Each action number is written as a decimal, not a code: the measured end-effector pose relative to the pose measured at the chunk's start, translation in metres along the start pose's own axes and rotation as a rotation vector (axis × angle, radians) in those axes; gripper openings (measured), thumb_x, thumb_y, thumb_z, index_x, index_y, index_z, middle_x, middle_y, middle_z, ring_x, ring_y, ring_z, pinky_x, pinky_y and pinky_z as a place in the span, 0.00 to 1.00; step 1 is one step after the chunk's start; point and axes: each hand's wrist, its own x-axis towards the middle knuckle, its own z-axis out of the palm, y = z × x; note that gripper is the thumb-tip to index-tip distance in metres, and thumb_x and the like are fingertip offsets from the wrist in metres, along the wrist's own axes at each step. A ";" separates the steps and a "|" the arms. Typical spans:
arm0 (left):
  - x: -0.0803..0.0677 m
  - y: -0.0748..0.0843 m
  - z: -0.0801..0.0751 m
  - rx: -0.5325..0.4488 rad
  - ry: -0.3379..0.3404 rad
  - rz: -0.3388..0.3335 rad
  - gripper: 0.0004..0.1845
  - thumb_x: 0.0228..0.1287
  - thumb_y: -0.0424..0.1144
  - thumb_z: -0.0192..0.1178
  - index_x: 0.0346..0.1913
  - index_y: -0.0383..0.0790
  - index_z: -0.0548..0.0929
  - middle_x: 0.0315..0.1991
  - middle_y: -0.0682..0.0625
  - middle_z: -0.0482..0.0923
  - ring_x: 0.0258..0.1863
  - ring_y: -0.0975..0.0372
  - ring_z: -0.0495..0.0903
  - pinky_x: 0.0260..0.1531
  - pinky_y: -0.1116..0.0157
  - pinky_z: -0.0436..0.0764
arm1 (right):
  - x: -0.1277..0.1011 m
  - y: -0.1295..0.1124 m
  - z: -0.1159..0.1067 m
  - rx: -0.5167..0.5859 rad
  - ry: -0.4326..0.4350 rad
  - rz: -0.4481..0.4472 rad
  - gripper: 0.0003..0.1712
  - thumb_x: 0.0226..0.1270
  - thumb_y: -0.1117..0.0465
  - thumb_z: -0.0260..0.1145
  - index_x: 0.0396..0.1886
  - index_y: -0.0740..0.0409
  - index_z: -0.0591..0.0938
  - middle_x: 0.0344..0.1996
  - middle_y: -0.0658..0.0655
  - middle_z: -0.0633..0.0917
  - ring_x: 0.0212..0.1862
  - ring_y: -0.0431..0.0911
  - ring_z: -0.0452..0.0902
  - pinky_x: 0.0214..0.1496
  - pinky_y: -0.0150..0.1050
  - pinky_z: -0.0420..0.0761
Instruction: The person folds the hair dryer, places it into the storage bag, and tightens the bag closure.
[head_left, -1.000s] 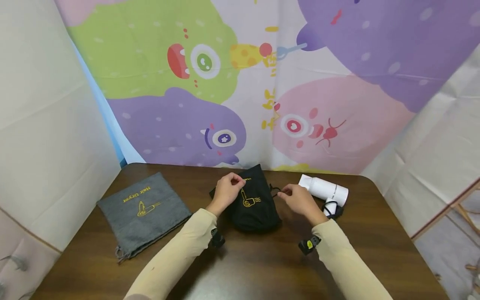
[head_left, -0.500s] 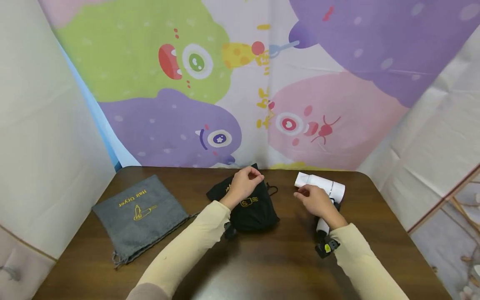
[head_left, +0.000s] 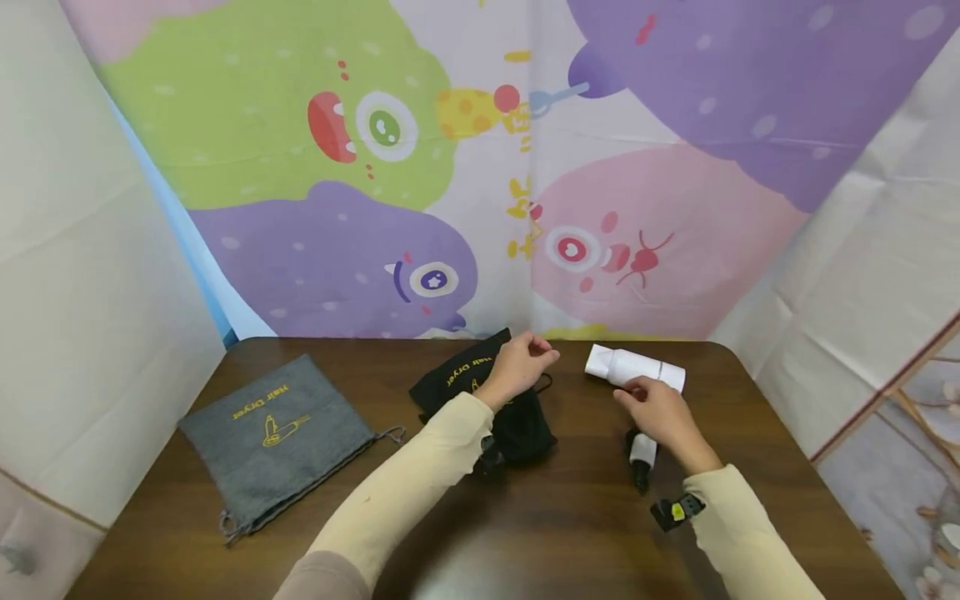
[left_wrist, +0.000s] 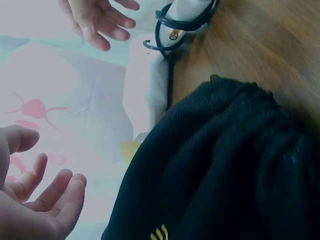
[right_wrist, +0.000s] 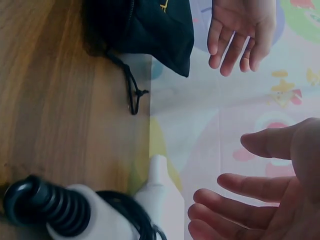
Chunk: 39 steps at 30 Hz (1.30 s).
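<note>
A black drawstring bag (head_left: 528,429), printed "Hair Dryer" in yellow, lies at the middle of the table with its lower part bulging. Over it hovers my left hand (head_left: 519,367), fingers loosely bent and holding nothing. To the right lies a white hair dryer (head_left: 630,367), its black cord (right_wrist: 125,205) looped about the handle. My right hand (head_left: 662,410) hangs above the dryer, hiding part of its body and handle in the head view. In the right wrist view the right fingers (right_wrist: 240,207) are spread with nothing between them. The bag's drawstring loop (right_wrist: 132,92) sticks out toward the dryer.
A grey "Hair Dryer" drawstring bag (head_left: 277,442) lies flat on the left of the brown wooden table (head_left: 525,533). A cartoon-printed cloth (head_left: 420,167) hangs behind the table's far edge, and pale panels (head_left: 97,217) stand at both sides.
My right hand has let go of the black bag's drawstring and moved right, over the hair dryer. My left hand has shifted right across the bag. The head view has turned slightly.
</note>
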 end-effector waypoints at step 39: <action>0.041 -0.001 0.077 -0.193 -0.211 -0.294 0.27 0.66 0.46 0.60 0.62 0.33 0.74 0.60 0.40 0.75 0.59 0.49 0.75 0.58 0.54 0.75 | -0.017 0.066 0.027 0.174 -0.152 0.430 0.53 0.61 0.39 0.66 0.64 0.83 0.62 0.56 0.83 0.72 0.32 0.54 0.83 0.32 0.42 0.82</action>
